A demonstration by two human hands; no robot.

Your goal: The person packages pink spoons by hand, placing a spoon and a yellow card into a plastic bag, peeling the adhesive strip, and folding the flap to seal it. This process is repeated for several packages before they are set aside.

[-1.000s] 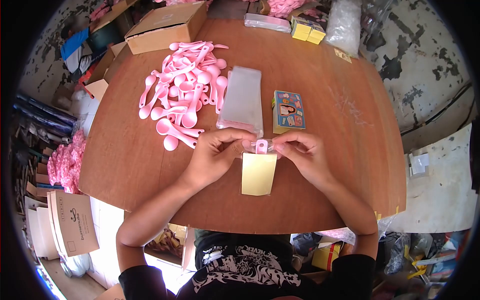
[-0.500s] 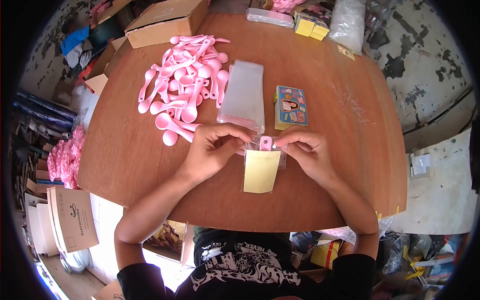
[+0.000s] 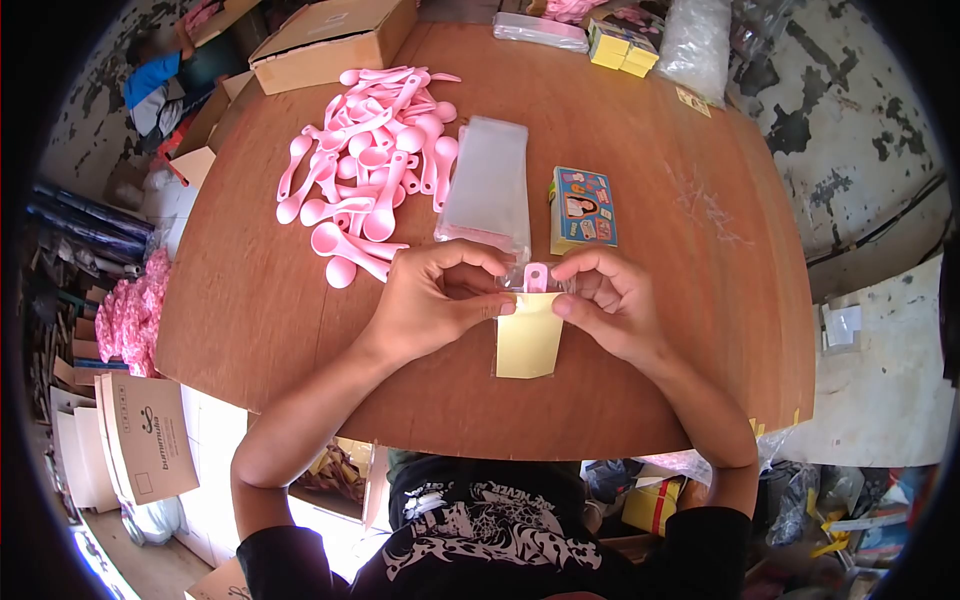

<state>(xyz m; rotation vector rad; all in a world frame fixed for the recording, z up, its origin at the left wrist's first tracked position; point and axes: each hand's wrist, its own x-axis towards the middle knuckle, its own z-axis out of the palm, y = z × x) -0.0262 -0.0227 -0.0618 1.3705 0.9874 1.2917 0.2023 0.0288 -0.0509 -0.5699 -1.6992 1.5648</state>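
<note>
My left hand pinches one side of the clear bag near its top, my right hand the other, thumbs at the upper corners of the yellow card. Pressing unevenly could crease the card; pulling too hard could split the thin plastic. The pink spoon sits between my hands, its handle end showing above the card. Beyond, on the bench, lie more bags, printed cards and, leftward, heaped spoons.
</note>
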